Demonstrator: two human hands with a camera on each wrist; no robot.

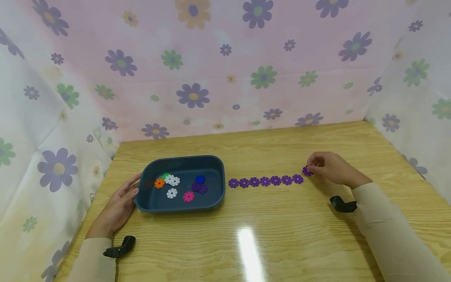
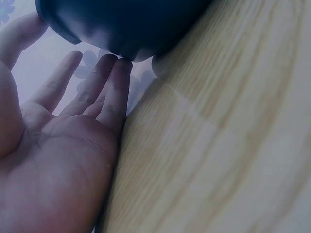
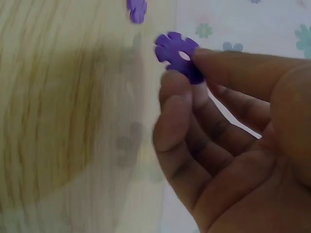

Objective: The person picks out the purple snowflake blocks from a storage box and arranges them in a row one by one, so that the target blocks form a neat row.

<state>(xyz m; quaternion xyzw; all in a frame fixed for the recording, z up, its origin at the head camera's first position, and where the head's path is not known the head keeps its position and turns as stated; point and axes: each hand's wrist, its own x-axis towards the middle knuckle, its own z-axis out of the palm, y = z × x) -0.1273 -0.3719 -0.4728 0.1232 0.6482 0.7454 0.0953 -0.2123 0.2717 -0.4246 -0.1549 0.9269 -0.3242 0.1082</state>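
Observation:
Between thumb and fingers, my right hand (image 1: 329,166) pinches a purple notched disc (image 3: 177,53) with a hole in its middle. It is just beyond the right end of a row of several purple discs (image 1: 265,181) lying on the table. My left hand (image 1: 118,205) rests at the left end of a dark blue tray (image 1: 179,209), its thumb at the rim and its fingers along the outer wall. In the left wrist view the fingers (image 2: 114,92) are spread and fairly straight, fingertips right at the tray's side.
Inside the tray lie several loose discs: an orange disc (image 1: 159,183), a pink disc (image 1: 188,196), a blue disc (image 1: 200,179), plus white, green and purple ones. The wooden table (image 1: 183,246) meets a flower-printed curtain (image 1: 218,98) at the back and sides.

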